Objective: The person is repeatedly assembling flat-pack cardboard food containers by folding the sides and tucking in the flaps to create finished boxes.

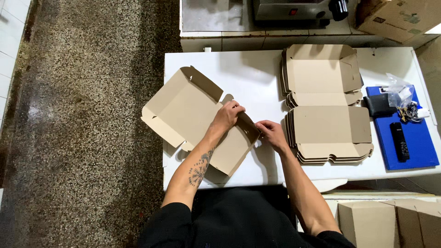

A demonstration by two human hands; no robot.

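A flat brown cardboard box blank (183, 110) lies tilted over the left part of the white table (248, 73), partly overhanging the table's left edge. Its far flap stands up. My left hand (227, 115) grips the raised side flap on the blank's right edge. Pinching the same flap's near end, my right hand (271, 133) sits just to the right of it. A stack of several unfolded box blanks (328, 103) lies on the table to the right of my right hand.
A blue board (420, 147) at the table's right end carries a black remote, a dark wallet (379, 105) and a clear bag with keys (402, 98). Folded brown boxes (390, 222) stand at the lower right. A metal appliance (294, 9) sits on the tiled counter behind.
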